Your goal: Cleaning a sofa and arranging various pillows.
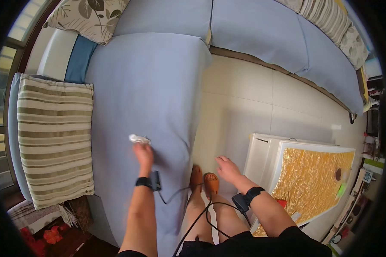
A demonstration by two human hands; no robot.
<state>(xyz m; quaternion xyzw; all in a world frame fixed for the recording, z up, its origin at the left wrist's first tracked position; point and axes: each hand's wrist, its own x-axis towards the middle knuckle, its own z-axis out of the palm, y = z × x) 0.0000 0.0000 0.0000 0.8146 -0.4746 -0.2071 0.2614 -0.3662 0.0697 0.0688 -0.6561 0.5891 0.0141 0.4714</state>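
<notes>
Over the blue-grey sofa cover [146, 85] my left hand [144, 156] reaches out, somewhat blurred. Its fingers are closed on a small crumpled white cloth or tissue [138, 139]; I cannot tell which of the two it is. The white piece is at the sofa seat's surface, left of the seat's right edge. My right hand [228, 168] hangs in the air above the tiled floor, with its fingers loosely stretched and nothing in them. A strap with a dark box and cable is on each wrist.
A striped cushion [55, 139] lies along the left side, and a leaf-patterned cushion [88, 19] sits at the far left. On the right stands a low white table [266, 147] with a gold-patterned top [315, 182]. Black cables [206, 210] hang before my legs, above orange slippers [211, 184].
</notes>
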